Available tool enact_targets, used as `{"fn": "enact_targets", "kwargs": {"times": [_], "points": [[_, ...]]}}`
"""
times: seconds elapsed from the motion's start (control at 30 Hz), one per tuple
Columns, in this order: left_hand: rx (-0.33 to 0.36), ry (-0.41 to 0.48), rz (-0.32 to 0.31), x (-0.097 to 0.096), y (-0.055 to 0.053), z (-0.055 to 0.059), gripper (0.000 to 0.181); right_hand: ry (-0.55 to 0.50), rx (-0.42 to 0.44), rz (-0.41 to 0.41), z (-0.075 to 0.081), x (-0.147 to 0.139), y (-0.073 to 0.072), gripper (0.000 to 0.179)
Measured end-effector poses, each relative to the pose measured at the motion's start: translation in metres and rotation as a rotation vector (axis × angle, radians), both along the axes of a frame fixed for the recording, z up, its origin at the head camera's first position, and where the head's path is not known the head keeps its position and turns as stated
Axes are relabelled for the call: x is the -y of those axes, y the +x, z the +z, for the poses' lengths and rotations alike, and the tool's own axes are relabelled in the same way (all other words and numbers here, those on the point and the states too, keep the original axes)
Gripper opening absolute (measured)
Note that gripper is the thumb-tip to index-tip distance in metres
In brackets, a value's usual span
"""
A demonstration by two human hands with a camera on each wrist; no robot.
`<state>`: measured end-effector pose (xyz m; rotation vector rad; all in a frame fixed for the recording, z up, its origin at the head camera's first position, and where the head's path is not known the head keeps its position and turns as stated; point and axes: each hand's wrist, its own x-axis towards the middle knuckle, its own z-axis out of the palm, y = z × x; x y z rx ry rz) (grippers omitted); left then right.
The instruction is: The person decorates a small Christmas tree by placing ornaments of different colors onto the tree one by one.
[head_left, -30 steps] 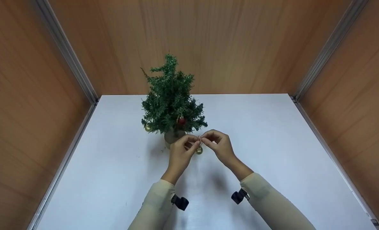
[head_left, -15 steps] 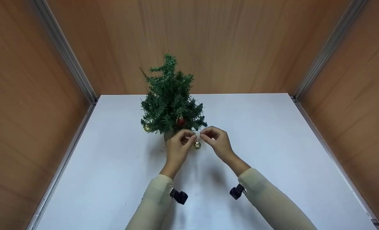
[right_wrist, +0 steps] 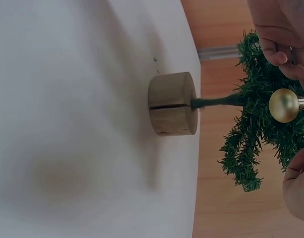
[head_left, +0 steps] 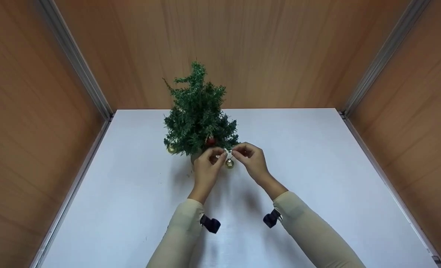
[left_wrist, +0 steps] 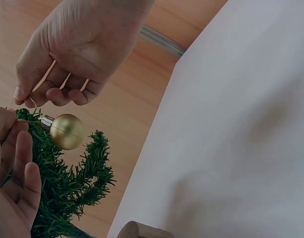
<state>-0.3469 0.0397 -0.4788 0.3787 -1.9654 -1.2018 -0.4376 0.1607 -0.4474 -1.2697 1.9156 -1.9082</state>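
Observation:
A small green Christmas tree (head_left: 198, 115) stands on a round wooden base (right_wrist: 172, 119). Just in front of its lower right branches hangs a gold ball ornament (head_left: 229, 163), also plain in the left wrist view as a shiny gold ball (left_wrist: 67, 132) with a silver cap. My left hand (head_left: 205, 171) pinches one side of the ornament's thin string (left_wrist: 35, 105) between thumb and forefinger. Facing it, my right hand (head_left: 255, 163) pinches the other side, its remaining fingers loosely bent. The string is spread between the fingertips, close to a branch tip; whether it touches the branch I cannot tell.
A red ball ornament (head_left: 210, 141) hangs on the tree's front, and another gold ball ornament (head_left: 171, 149) on its lower left. The white table (head_left: 298, 149) is enclosed by wood-grain panels (head_left: 265, 52). Tiny green bits (right_wrist: 155, 59) lie near the base.
Both hands have moved forward and slightly left toward the tree's lower right branches, carrying the gold ball ornament with them. Their fingertips stand slightly further apart than a second ago.

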Motion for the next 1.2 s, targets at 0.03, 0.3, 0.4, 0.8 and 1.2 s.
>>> {"fn": "enact_targets", "kwargs": {"times": [0.03, 0.3, 0.4, 0.8, 1.2], "points": [[-0.001, 0.004, 0.005, 0.000, -0.001, 0.000, 0.012, -0.001, 0.004, 0.001, 0.000, 0.000, -0.001, 0.014], [0.028, -0.002, 0.031, 0.000, -0.004, 0.003, 0.014, -0.006, 0.027, -0.017, 0.000, 0.002, -0.006, 0.016], [0.037, -0.012, 0.046, 0.001, -0.005, 0.004, 0.015, -0.007, 0.036, -0.027, 0.000, 0.004, -0.007, 0.014], [0.063, -0.067, 0.137, -0.001, -0.006, -0.002, 0.012, 0.048, 0.082, -0.062, -0.007, 0.006, -0.007, 0.014], [0.048, -0.007, 0.082, -0.004, -0.003, -0.016, 0.007, 0.084, 0.117, -0.082, -0.023, -0.010, -0.007, 0.014]]}}
